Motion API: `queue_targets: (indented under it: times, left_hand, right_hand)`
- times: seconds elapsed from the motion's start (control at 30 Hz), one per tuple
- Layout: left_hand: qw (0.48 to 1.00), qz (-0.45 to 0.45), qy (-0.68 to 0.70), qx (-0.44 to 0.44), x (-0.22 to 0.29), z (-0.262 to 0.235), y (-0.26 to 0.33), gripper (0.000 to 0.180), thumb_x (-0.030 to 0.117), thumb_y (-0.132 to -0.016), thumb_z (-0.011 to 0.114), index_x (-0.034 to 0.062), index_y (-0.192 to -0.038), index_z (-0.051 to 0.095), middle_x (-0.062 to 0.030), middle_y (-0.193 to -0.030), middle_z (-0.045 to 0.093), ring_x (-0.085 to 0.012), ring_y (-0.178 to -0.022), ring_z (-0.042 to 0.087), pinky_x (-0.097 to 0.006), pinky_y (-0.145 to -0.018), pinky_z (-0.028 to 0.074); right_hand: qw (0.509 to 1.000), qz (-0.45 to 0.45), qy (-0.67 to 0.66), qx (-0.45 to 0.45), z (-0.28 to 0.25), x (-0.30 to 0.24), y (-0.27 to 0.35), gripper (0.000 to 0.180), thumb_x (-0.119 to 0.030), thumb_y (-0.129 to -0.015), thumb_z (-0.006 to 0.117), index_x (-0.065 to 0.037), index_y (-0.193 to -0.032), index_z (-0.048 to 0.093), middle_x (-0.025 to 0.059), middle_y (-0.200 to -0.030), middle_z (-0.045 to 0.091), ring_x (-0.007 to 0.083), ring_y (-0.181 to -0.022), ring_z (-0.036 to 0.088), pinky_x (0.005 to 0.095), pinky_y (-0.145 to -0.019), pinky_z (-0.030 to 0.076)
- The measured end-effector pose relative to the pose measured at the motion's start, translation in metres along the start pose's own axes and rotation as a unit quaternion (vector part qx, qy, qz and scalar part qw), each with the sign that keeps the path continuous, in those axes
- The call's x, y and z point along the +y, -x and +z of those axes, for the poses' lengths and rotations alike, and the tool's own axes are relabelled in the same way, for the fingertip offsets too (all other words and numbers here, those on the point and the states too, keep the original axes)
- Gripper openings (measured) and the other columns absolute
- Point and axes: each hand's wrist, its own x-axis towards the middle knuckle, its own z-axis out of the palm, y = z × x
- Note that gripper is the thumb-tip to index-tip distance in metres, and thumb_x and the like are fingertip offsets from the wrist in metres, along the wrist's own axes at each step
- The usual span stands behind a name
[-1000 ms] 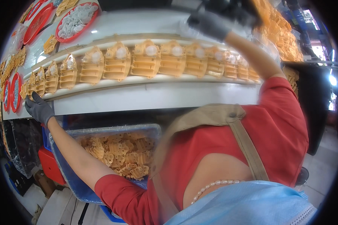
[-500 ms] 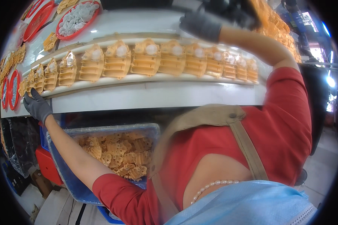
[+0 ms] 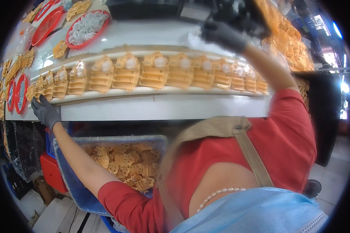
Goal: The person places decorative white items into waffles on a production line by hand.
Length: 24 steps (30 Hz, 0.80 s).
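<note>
Head view shows a row of yellow moulded plastic parts (image 3: 155, 73) standing along the curved white table edge (image 3: 163, 106), each with a white round piece near its top. To do this well, steady the row's end while reaching, not nudging the neighbours. The gloved left hand (image 3: 45, 111) rests loosely curled on that edge below the row's left end; the gloved right hand (image 3: 221, 35) reaches beyond the row, its grip untellable.
</note>
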Motion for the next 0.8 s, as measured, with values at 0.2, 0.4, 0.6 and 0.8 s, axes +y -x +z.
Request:
queue_targets:
  times: [0.2, 0.4, 0.6, 0.8]
  left_hand:
    - [0.977, 0.056, -0.178, -0.100, -0.054, -0.012, -0.004, 0.052, 0.039, -0.086, 0.058, 0.0047, -0.125, 0.051, -0.0205, -0.135, 0.044, -0.0333, -0.123, 0.043, -0.037, -0.102, 0.036]
    - [0.991, -0.089, 0.001, -0.099, -0.025, -0.011, -0.025, 0.065, 0.041, -0.069, 0.072, 0.0140, -0.125, 0.053, -0.0151, -0.136, 0.045, -0.0296, -0.125, 0.042, -0.040, -0.105, 0.031]
    - [0.953, 0.071, -0.263, -0.131, -0.051, -0.015, -0.003, 0.077, 0.043, -0.065, 0.076, 0.0170, -0.131, 0.048, -0.0115, -0.142, 0.035, -0.0274, -0.129, 0.037, -0.039, -0.104, 0.032]
    - [1.000, -0.018, -0.016, -0.009, -0.040, 0.001, -0.017, 0.051, 0.046, -0.094, 0.042, 0.0059, -0.124, 0.054, -0.0178, -0.123, 0.056, -0.0367, -0.110, 0.052, -0.042, -0.094, 0.041]
  right_hand:
    - [0.993, -0.003, -0.061, -0.099, 0.032, -0.039, -0.008, 0.033, -0.019, -0.088, 0.064, 0.000, -0.113, 0.056, 0.0034, -0.091, 0.057, 0.0092, -0.081, 0.054, 0.0217, -0.073, 0.048]
    - [0.932, 0.044, -0.283, -0.223, 0.095, -0.079, -0.057, 0.030, -0.018, -0.090, 0.061, -0.002, -0.114, 0.054, 0.0049, -0.094, 0.061, 0.0106, -0.083, 0.058, 0.0228, -0.077, 0.052]
    - [0.967, -0.136, -0.136, -0.165, 0.128, -0.114, -0.079, 0.028, -0.024, -0.089, 0.062, -0.005, -0.109, 0.060, 0.0052, -0.097, 0.063, 0.0124, -0.084, 0.060, 0.0271, -0.076, 0.050]
    - [0.962, -0.176, 0.204, 0.032, 0.058, -0.053, -0.069, 0.020, -0.018, -0.089, 0.061, -0.003, -0.102, 0.063, 0.0058, -0.088, 0.063, 0.0144, -0.077, 0.060, 0.0270, -0.071, 0.049]
